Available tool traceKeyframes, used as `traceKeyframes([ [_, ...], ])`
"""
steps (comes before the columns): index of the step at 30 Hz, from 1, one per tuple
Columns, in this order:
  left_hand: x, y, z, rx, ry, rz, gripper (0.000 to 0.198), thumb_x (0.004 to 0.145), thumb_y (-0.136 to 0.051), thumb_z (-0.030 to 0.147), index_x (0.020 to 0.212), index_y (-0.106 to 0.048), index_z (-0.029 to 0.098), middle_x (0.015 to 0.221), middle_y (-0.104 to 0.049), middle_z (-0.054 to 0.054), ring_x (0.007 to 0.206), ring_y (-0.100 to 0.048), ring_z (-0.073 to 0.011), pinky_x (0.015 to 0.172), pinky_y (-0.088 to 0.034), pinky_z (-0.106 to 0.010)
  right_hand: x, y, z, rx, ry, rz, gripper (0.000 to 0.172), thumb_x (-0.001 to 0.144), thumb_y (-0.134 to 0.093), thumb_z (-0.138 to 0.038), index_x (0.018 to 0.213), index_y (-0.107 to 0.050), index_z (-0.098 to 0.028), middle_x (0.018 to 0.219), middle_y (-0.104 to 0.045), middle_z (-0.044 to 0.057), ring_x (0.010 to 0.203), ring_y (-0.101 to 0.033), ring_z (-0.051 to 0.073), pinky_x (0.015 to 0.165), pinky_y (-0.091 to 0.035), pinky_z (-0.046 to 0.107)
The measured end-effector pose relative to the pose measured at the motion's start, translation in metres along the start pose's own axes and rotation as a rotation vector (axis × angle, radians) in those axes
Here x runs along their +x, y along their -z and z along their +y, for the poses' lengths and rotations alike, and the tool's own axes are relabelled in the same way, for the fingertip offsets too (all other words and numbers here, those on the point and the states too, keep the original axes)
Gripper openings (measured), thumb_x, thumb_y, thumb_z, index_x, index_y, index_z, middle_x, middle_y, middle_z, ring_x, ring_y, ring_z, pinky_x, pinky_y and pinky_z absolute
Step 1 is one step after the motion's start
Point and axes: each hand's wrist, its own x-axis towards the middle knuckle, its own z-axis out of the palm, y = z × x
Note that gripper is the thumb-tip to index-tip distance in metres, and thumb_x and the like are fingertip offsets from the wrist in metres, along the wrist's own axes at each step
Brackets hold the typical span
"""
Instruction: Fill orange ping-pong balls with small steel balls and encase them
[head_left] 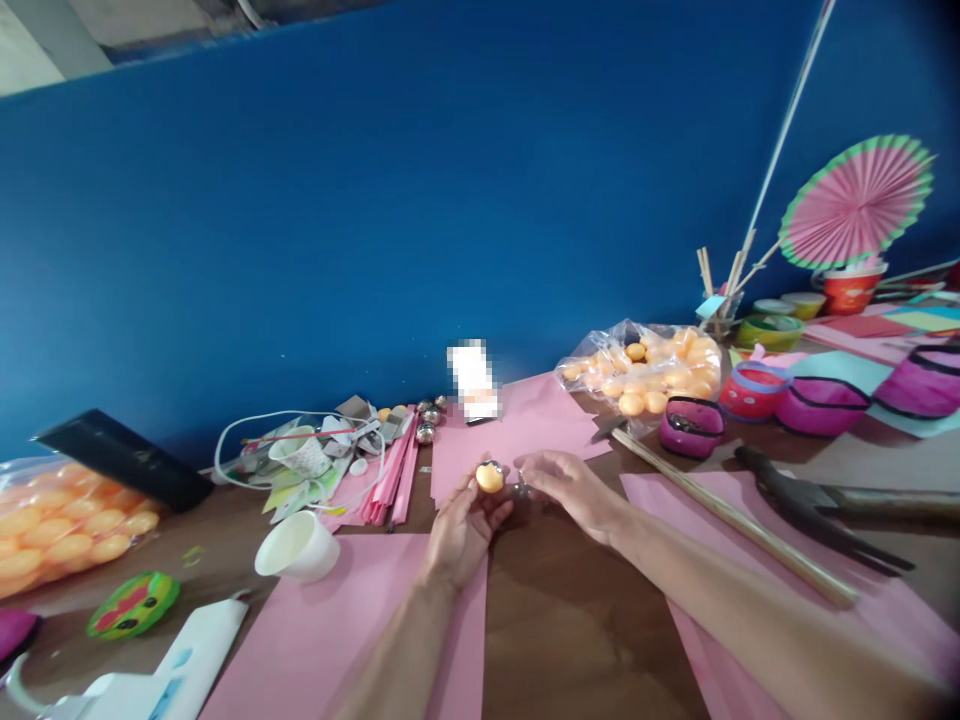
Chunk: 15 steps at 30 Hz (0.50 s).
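Note:
My left hand (461, 530) is closed round a small pale-orange ball (490, 478) that has a dark, shiny edge along its top. Just to the right of it, my right hand (566, 488) has its fingers bent, with thumb and fingertips close together. A small dark, shiny bit (519, 490) shows by those fingertips, too blurred to name. Both hands are over the brown table (577, 620), between sheets of pink paper (360, 600). Farther back, several shiny metallic balls (426, 433) lie left of a blurred-out white phone-like object (474, 382).
Bags of orange balls stand at the left (67, 525) and right (660, 370). A white cup (297, 547) is left of my hands. On the right lie a wooden stick (735, 515) and a claw hammer (817, 500), near purple pouches (691, 427). A blue wall (450, 200) rises behind.

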Motion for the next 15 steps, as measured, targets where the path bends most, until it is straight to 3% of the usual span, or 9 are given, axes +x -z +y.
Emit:
traceKeyframes([
  [7,0.0001,-0.0020,-0.0015,0.013,-0.028,0.034,0.043,0.077,-0.055,0.028,0.119,-0.050,0.023,0.102,-0.063,-0.006,0.084,-0.061,-0.0153,0.075,-0.049,-0.028,-0.0019,-0.0026,-0.0029,-0.086,0.056,-0.020,0.029,0.067,-0.064,-0.043,0.071,-0.059,-0.015,0.100,-0.059,0.006,0.069,-0.053,0.011,0.064,-0.044,0.026],
  [15,0.0008,-0.0018,-0.0068,0.110,-0.127,0.008,0.044,0.072,-0.063,0.019,0.115,-0.053,0.022,0.099,-0.065,-0.004,0.093,-0.059,-0.0150,0.092,-0.041,-0.034,-0.0038,-0.0047,0.0002,-0.111,0.125,-0.052,0.022,0.071,-0.062,-0.037,0.073,-0.060,-0.015,0.094,-0.059,0.004,0.067,-0.050,0.010,0.065,-0.042,0.026],
])
